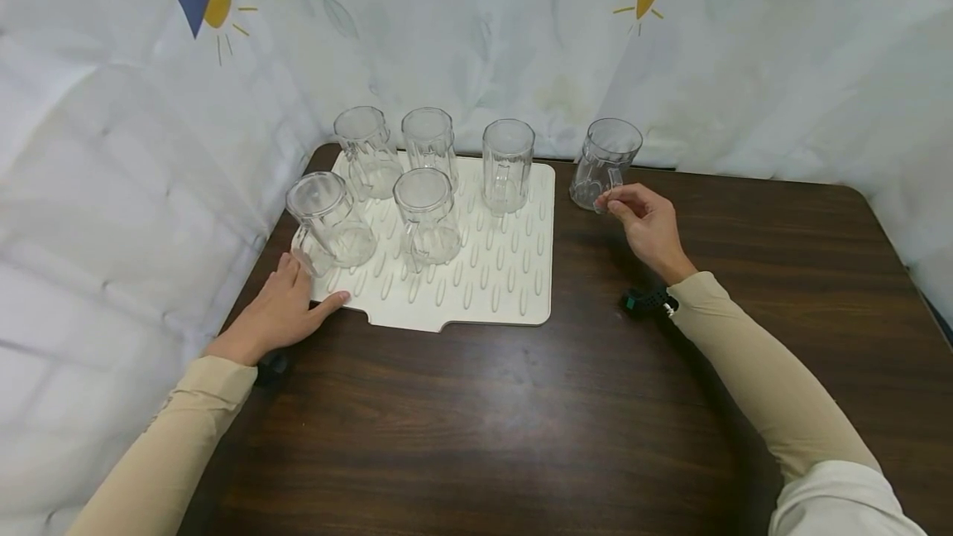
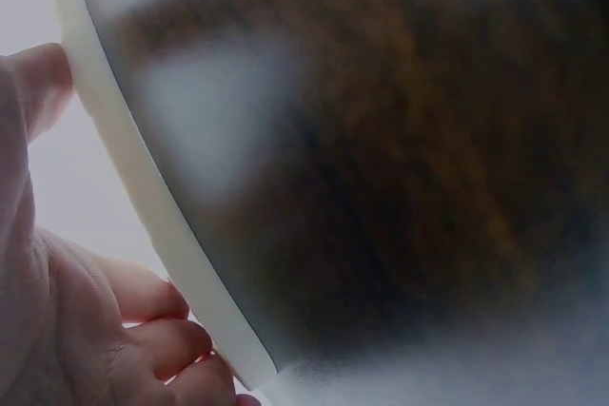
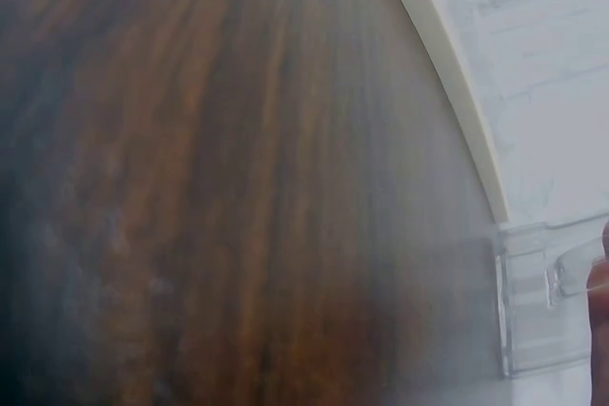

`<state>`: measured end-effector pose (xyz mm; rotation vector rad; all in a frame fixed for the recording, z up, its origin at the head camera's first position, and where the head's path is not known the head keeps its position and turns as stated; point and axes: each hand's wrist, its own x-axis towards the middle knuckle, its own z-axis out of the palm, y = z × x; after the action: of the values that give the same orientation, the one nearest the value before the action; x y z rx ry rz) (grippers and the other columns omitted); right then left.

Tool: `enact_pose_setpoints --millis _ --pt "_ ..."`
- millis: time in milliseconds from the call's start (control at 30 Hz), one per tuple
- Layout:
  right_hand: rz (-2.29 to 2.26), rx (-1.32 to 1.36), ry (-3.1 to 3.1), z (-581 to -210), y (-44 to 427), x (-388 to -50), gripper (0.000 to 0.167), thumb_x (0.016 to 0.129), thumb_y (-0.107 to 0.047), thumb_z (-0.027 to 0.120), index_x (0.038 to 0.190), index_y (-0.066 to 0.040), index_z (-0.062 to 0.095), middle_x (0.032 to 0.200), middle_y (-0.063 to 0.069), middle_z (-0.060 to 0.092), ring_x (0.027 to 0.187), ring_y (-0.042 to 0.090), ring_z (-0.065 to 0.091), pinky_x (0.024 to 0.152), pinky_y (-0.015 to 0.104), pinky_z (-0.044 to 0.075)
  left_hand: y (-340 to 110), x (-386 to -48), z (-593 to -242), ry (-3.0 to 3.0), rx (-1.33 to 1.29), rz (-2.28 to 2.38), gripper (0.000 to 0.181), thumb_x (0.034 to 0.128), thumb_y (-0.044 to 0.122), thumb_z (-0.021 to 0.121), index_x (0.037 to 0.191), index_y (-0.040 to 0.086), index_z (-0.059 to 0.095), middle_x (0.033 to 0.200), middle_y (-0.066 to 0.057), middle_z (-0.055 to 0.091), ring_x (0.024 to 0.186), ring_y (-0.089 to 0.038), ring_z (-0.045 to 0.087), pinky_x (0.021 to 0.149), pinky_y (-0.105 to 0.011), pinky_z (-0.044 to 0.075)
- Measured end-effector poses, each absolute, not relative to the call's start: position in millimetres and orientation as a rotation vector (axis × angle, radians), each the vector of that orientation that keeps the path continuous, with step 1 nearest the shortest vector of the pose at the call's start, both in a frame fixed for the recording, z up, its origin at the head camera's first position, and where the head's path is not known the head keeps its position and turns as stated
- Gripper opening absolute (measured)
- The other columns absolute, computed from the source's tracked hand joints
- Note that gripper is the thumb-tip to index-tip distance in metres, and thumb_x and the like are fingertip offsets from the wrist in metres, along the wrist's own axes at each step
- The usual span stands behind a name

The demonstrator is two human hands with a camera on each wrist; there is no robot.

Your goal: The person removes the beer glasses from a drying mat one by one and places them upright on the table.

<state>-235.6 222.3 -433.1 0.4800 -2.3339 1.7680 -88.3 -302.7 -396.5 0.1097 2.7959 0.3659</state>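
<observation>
In the head view my right hand (image 1: 649,226) pinches the handle of a clear glass mug (image 1: 606,160), which stands tilted on the table right of a white drying mat (image 1: 491,296). Part of that mug (image 3: 542,301) and a fingertip show at the right edge of the right wrist view. My left hand (image 1: 279,308) rests at the mat's front left corner, thumb and fingers spread against its edge. The left wrist view shows these fingers touching the mat's rim (image 2: 157,202). Nearest to them stands a glass mug (image 1: 331,217), its handle close to the fingertips.
Several more clear glass mugs stand upright on the ridged mat, among them one at its front middle (image 1: 428,217) and one at its back right (image 1: 508,164). The dark wooden table (image 1: 484,428) extends in front and to the right. A patterned white curtain (image 1: 476,31) hangs behind.
</observation>
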Motion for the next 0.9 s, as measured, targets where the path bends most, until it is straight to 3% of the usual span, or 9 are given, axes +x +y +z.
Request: enact_pose_setpoints --millis 300,567,800,900 --pt "1.777 0.482 -2.349 -435.3 220.2 -237.1 0.021 0.100 -0.002 0.064 0.117 0.009 0.067 0.114 0.012 0.077 0.102 0.009 0.073 0.095 0.017 0.058 -303.5 -88.3 -399.3 2.788 0.102 0.324 0.108 0.1059 0.062 0.041 0.152 -0.028 0.004 0.162 -0.048 -0.002 0.153 -0.063 0.001 0.123 -0.075 0.014" --pt "1.760 0.436 -2.401 -430.4 219.9 -235.3 0.022 0.100 -0.003 0.066 0.119 0.008 0.069 0.117 0.016 0.076 0.103 0.006 0.073 0.097 0.025 0.060 -301.5 -89.5 -398.9 2.786 0.104 0.274 0.107 0.1065 0.063 0.037 0.151 -0.028 0.003 0.162 -0.049 -0.002 0.154 -0.062 0.000 0.124 -0.074 0.012" --pt "1.660 0.371 -2.385 -426.6 223.2 -229.4 0.030 0.095 -0.003 0.072 0.125 0.001 0.070 0.122 0.016 0.074 0.100 0.000 0.070 0.087 0.009 0.054 -301.6 -89.1 -399.4 2.787 0.102 0.267 0.106 0.1066 0.062 0.037 0.152 -0.028 0.005 0.162 -0.048 -0.001 0.154 -0.063 0.001 0.124 -0.074 0.012" --pt "1.660 0.344 -2.316 -422.7 225.7 -226.1 0.033 0.095 -0.006 0.074 0.128 -0.003 0.071 0.120 0.013 0.076 0.098 -0.004 0.069 0.085 0.010 0.054 -302.7 -89.6 -400.6 2.789 0.095 0.270 0.107 0.1063 0.063 0.038 0.152 -0.028 0.006 0.162 -0.048 -0.002 0.154 -0.063 0.001 0.124 -0.075 0.012"
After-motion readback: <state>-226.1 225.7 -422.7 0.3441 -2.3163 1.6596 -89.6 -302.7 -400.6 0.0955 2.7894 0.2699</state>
